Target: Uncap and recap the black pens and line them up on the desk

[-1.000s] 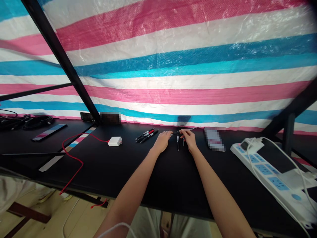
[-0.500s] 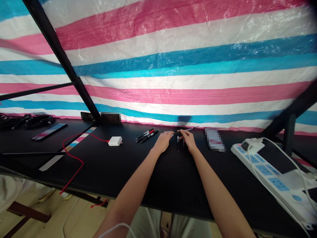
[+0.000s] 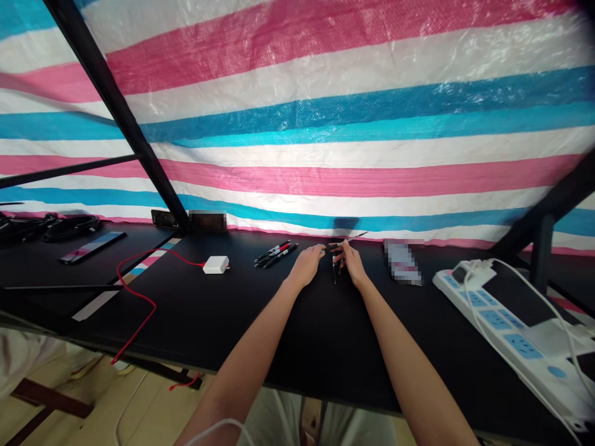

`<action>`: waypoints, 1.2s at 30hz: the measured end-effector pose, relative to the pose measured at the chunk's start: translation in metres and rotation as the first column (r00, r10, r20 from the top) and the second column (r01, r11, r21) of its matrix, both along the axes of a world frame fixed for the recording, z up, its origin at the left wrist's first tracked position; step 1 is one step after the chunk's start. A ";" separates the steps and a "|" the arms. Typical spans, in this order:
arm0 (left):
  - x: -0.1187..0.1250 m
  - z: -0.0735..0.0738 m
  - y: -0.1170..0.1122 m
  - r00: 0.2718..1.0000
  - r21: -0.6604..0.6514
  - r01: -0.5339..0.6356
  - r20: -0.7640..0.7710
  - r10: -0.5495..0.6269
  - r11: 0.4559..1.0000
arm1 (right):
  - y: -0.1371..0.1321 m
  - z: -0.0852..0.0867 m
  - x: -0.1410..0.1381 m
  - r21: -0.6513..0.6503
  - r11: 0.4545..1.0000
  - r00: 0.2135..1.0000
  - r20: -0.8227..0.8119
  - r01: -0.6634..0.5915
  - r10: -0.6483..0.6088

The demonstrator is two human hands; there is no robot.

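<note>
Near the back of the black table, my left hand pinches the end of a dark pen with its fingertips. My right hand is closed close beside it, at the pen's other end. A thin pale stick like a pen refill sticks out past the right fingers, slanting up to the right. Another dark pen piece lies below, between the two hands. Left of my left hand rests a bunch of several black pens, with red and white parts among them. My fingers hide small details.
A white charger with a red cable lies left. To the right are a blurred packet-like object and a large white power strip with cords. Black frame bars cross in front of a striped sheet.
My right hand has shifted slightly left, and the thin stick has moved left and tilted up with it. My left hand stays nearly still.
</note>
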State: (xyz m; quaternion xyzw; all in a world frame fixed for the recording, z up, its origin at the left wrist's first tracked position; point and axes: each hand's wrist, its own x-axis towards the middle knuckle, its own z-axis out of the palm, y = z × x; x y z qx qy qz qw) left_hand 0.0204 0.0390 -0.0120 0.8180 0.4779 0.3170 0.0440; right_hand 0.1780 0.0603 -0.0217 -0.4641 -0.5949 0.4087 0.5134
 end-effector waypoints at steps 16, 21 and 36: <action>-0.006 0.006 -0.002 0.868 0.109 -0.254 0.464 0.177 0.961 | -0.008 -0.003 -0.002 0.257 0.944 0.668 0.668 0.207 -0.329; -0.006 0.005 -0.001 0.874 0.103 -0.276 0.441 0.205 0.956 | -0.008 -0.003 -0.002 0.265 0.942 0.651 0.682 0.206 -0.334; -0.007 0.005 0.000 0.953 0.143 -0.249 0.214 0.216 0.958 | -0.011 0.000 -0.006 0.234 0.950 0.606 0.731 0.207 -0.312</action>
